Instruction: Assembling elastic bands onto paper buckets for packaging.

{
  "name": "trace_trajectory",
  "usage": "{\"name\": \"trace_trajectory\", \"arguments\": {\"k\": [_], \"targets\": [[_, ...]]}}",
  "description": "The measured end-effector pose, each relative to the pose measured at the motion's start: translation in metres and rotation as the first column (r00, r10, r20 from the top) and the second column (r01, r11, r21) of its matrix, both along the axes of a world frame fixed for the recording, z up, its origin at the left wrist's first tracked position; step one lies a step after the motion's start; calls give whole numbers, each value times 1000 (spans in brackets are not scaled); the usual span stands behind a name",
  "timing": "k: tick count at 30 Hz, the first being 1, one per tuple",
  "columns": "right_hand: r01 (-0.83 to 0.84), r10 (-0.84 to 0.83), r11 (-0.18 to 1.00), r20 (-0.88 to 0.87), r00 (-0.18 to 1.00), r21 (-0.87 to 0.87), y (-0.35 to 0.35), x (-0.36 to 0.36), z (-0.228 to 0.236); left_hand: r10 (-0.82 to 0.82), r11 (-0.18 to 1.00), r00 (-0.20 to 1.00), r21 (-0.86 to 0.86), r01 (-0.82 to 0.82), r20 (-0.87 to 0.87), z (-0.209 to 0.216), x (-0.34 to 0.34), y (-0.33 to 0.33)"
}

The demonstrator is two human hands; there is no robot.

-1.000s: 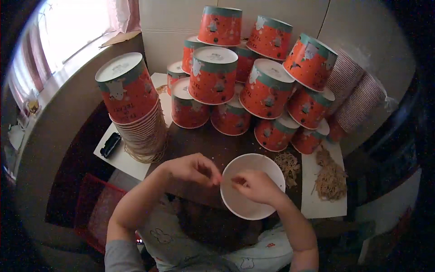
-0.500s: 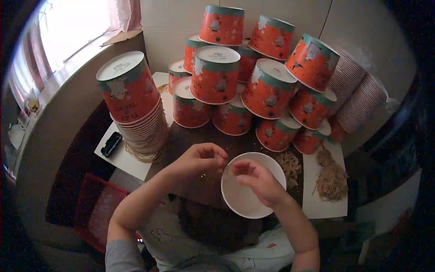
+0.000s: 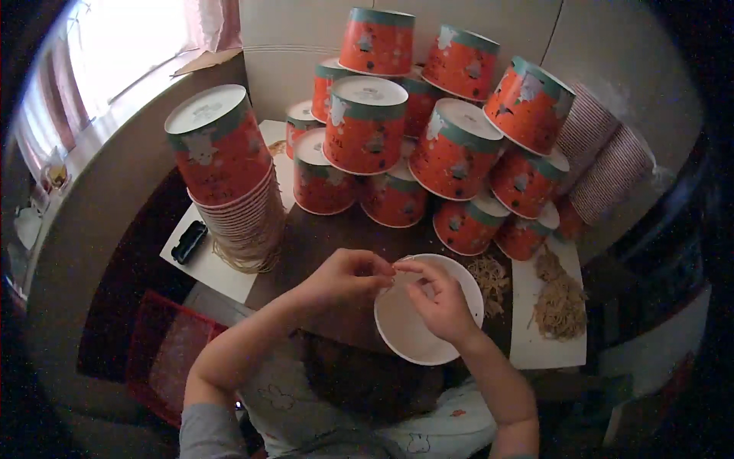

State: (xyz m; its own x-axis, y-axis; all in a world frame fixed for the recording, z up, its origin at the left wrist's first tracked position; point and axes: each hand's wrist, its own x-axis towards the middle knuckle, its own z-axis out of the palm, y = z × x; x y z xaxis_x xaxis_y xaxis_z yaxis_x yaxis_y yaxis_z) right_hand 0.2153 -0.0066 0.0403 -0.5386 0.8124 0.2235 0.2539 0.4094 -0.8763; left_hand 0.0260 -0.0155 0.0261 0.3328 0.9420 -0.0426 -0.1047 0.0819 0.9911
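Observation:
A white paper bucket (image 3: 417, 340) stands with its mouth up on the brown table, close in front of me. At its left rim, my left hand (image 3: 353, 277) has its fingers pinched together. My right hand (image 3: 442, 302) reaches over the bucket's mouth, fingers bent, the forefinger meeting the left fingertips. Whatever lies between the fingertips is too small to make out. Just right of the bucket is a tangle of tan twine (image 3: 489, 283).
Upturned red-and-green buckets (image 3: 367, 126) are piled at the back. At left rises a tall nested stack (image 3: 222, 157), twine hanging down its side, with a black case (image 3: 189, 242) beside it. More twine (image 3: 560, 306) lies on a white board at right. Wrapped bucket stacks (image 3: 608, 172) lean behind.
My hands have come together: the fingertips, apart before, now meet at the bucket's left rim. The left hand has shifted slightly right. The bucket stays almost in place.

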Motion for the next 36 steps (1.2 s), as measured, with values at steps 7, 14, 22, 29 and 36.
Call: {"name": "trace_trajectory", "arguments": {"k": [7,14,22,29,36], "targets": [[-37,36,997,18,999,72,2,-5,0,-59,996,983,62,71,-174,7,7,-5],[-85,84,992,18,996,94,9,-4,-1,-81,987,966,114,112,-245,-3,16,-6],[-69,82,985,81,993,-157,11,4,26,-122,972,986,-186,142,117,10,25,-21],[-85,85,996,265,961,-12,8,10,19,-70,972,977,-208,113,204,-3,16,-13],[-51,55,998,287,956,-22,6,12,17,-85,976,984,-187,114,156,-5,16,-12]]}}
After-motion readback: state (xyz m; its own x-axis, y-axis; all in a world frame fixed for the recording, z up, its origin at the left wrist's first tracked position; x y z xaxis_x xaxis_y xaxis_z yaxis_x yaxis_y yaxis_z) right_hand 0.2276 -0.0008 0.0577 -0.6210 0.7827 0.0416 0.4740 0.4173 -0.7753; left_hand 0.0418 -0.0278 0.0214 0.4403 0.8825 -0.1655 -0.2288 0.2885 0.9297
